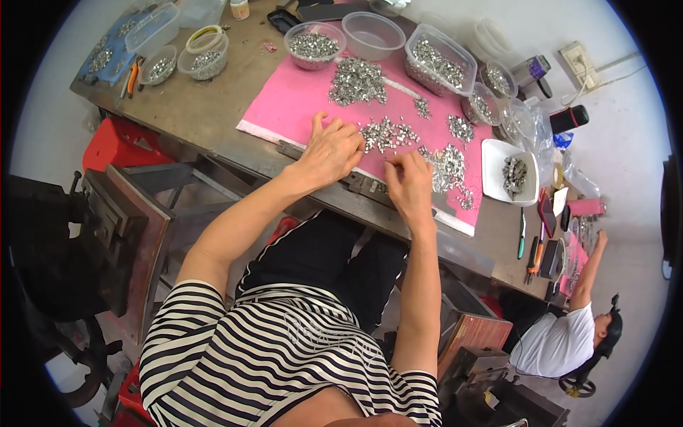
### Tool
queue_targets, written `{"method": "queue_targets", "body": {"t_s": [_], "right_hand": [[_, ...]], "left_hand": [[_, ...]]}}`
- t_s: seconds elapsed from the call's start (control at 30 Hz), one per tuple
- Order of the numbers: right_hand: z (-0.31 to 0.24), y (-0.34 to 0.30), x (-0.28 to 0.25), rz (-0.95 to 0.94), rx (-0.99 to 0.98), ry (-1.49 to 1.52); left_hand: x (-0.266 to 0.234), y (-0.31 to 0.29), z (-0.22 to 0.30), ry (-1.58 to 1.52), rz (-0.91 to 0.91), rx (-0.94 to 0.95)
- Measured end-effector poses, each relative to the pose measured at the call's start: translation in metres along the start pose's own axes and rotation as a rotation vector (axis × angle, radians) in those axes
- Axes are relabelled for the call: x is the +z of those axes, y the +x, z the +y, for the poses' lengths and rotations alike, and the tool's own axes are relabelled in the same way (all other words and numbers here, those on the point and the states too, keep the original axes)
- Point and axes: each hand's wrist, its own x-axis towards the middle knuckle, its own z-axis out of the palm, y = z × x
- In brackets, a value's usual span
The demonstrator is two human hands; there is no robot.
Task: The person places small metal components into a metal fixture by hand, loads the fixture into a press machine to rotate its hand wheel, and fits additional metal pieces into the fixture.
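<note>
My left hand is curled at the near edge of a pink cloth, one finger raised, its fingertips beside a loose pile of small shiny metal pieces. What those fingers hold, if anything, is hidden. Just right of it, my right hand has its thumb and fingers pinched together; anything between them is too small to make out. Below and between both hands runs a metal strip along the table's front edge. Flatter bright pieces lie spread right of my right hand, and a larger heap sits farther back.
Clear tubs of metal pieces line the back, beside an open tub. A white dish stands at the right, with a screwdriver nearby. Pliers lie far left. Another person works at the right.
</note>
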Motion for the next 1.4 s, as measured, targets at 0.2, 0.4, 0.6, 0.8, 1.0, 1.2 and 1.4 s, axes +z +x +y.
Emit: {"method": "queue_targets", "body": {"t_s": [0.2,0.4,0.6,0.8,1.0,1.2,1.4], "right_hand": [[-0.002,-0.042,-0.027,-0.041,0.206,0.203],[-0.006,-0.052,-0.022,0.06,-0.032,0.049],[-0.006,-0.057,-0.019,0.087,-0.07,-0.034],[-0.004,-0.057,-0.025,0.053,-0.124,-0.061],[-0.004,-0.048,-0.034,-0.016,-0.1,-0.024],[-0.007,-0.005,-0.002,0.019,-0.047,0.018],[-0.012,0.019,0.034,0.054,-0.062,-0.199]], "left_hand": [[0.006,-0.012,0.028,-0.203,0.035,0.16],[0.022,-0.017,0.049,-0.224,0.04,0.239],[0.025,-0.02,0.051,-0.161,0.047,0.262],[0.018,-0.03,0.05,-0.29,0.143,0.206],[0.003,-0.043,0.034,-0.278,0.281,0.05],[0.007,-0.044,0.034,-0.291,0.281,0.025],[0.008,-0.046,0.032,-0.312,0.299,0.034]]}}
